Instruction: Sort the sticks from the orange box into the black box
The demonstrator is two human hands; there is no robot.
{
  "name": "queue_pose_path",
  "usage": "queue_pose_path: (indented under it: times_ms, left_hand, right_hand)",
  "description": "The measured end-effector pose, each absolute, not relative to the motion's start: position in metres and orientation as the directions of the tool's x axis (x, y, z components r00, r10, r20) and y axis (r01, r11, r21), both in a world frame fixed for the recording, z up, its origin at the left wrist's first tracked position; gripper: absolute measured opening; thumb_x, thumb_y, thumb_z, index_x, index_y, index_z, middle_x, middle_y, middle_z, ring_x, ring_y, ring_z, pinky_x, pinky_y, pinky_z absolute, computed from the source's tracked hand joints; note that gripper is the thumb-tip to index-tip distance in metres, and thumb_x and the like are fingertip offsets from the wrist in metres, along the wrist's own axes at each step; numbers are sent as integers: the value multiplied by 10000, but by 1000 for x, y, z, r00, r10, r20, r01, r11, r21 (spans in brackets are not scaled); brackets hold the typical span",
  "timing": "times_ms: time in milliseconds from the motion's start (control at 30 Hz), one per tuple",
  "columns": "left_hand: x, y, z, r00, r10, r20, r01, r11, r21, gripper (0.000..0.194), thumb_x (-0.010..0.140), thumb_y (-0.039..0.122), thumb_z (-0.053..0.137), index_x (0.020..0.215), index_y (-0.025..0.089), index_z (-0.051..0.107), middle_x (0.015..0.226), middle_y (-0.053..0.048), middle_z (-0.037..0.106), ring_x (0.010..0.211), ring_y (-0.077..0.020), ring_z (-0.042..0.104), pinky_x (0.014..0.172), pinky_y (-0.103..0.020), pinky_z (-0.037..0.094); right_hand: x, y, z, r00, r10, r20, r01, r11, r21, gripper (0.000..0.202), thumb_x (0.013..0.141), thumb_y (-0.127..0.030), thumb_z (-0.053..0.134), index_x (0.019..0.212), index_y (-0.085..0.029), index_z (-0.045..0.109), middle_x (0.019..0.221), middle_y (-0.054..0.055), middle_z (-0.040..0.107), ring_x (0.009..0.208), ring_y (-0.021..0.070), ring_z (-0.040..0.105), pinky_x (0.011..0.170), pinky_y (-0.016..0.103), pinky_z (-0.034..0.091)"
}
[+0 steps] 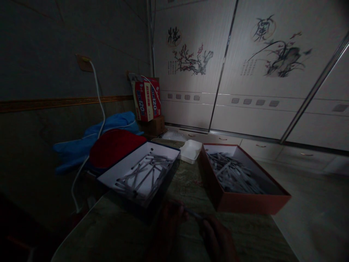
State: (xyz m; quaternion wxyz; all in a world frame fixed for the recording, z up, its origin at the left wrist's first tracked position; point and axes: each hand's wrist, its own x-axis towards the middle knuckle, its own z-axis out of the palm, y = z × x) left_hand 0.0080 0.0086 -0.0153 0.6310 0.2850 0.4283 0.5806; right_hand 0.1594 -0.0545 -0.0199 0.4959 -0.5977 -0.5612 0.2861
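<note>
In the dim light at the table's near edge, my left hand [172, 216] is closed, its fingertips pinching one end of a thin grey pen-like stick [193, 213]. The other end runs into my right hand [216, 234], whose fingers are closed around it. Just beyond my left hand is a dark-blue box [109, 177] with a white inside, holding several loose slim sticks with dark ends [137, 176]. To the right, a reddish-brown box [252, 203] holds a dense heap of similar thin sticks [234, 173]. Shadow and blur hide finer details of the fingers.
A small white tray [191, 151] stands between the boxes at the back. Red cloth [117, 147] and blue cloth [117, 122] lie left, near a white cable [98, 91]. Red cartons [147, 100] are stacked by sliding wardrobe doors [188, 65]. The table [89, 236] has a rounded left corner.
</note>
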Motion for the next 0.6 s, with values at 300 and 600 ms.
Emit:
queue_pose_path:
  times_ms: [300,600]
  left_hand:
    - [5,5,-6,-41,957,-286,-590,208,780,407,408,381,857,688,161,659,691,-2,672,661,-162,638,619,-293,544]
    - [10,7,-6,-43,971,-234,-478,186,859,334,415,348,841,582,143,637,540,14,627,473,-136,575,487,-275,486]
  right_hand:
    - [188,-54,-5,178,960,-217,-287,-160,-944,348,728,-541,629,786,-209,542,571,-50,572,366,54,421,327,137,230]
    - [162,-55,-17,161,986,36,230,-2,-973,501,703,-664,560,581,-180,604,528,-1,533,528,126,499,501,213,409]
